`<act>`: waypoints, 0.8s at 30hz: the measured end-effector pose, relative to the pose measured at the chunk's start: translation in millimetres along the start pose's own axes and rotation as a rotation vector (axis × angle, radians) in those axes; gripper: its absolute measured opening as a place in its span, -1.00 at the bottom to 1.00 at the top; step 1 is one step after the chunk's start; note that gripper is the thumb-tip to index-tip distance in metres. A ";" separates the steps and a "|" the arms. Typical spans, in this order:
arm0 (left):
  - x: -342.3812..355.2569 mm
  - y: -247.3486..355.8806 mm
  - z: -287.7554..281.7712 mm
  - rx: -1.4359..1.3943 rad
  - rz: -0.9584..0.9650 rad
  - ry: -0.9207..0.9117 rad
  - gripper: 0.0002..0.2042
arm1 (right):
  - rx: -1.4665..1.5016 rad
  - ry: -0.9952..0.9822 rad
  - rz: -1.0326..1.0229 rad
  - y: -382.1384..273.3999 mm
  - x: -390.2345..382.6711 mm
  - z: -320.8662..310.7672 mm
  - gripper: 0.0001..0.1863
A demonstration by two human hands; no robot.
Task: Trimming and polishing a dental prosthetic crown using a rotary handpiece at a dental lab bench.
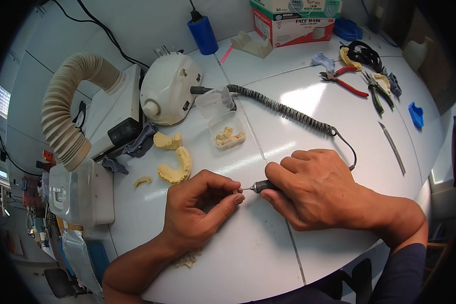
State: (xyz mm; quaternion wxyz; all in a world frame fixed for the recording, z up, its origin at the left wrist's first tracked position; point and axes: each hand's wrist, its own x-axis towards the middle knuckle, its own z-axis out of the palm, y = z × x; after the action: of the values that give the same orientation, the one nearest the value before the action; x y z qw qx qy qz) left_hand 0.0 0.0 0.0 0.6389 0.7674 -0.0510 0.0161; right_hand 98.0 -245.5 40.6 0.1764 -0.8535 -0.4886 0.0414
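My left hand (197, 210) pinches something small between thumb and fingertips, too small and hidden to name. My right hand (311, 192) grips a dark rotary handpiece (261, 186), whose thin bit meets the left fingertips. A coiled black cord (281, 107) lies beyond the right hand and runs to a white motor unit (167, 88). Above my left hand sit yellow dental casts (182, 167), a smaller arch piece (143, 180) and an open clear box (215, 137) holding several pale pieces. Pale scraps (185, 262) lie by my left forearm.
A ribbed hose (61, 96) arches above a clear tub (81, 202) at left. At back are a blue cylinder (205, 38) and stacked boxes (294, 30). At right lie red pliers (352, 86), green pliers (380, 96), a metal instrument (391, 147) and a blue tray (415, 115).
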 end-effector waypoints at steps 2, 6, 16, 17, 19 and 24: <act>0.1 -0.4 0.8 -0.010 -0.007 0.016 -0.83 | 0.003 -0.001 0.002 0.2 0.1 0.2 -0.63; 0.8 0.1 1.1 -0.031 -0.011 0.011 -0.83 | -0.013 0.006 -0.002 0.9 0.3 -0.8 -0.64; 1.1 4.7 0.1 -0.088 -0.064 -0.022 -0.81 | 0.017 0.022 0.022 0.8 0.1 -1.2 -0.66; 1.1 4.8 0.1 -0.085 -0.065 -0.020 -0.81 | 0.014 0.026 0.019 0.5 0.0 -1.2 -0.66; 0.6 4.9 -0.5 -0.055 -0.046 -0.024 -0.81 | 0.012 0.027 0.014 -0.1 0.4 -1.0 -0.66; 0.2 1.8 -2.2 -0.023 -0.008 -0.030 -0.81 | -0.001 0.025 0.010 0.4 0.4 1.3 -0.66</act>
State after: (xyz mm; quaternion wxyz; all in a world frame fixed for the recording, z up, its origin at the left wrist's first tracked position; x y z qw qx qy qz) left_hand 0.1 1.8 2.2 0.6469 0.7604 -0.0578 0.0013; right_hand 98.2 -245.0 39.3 0.1821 -0.8564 -0.4822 0.0313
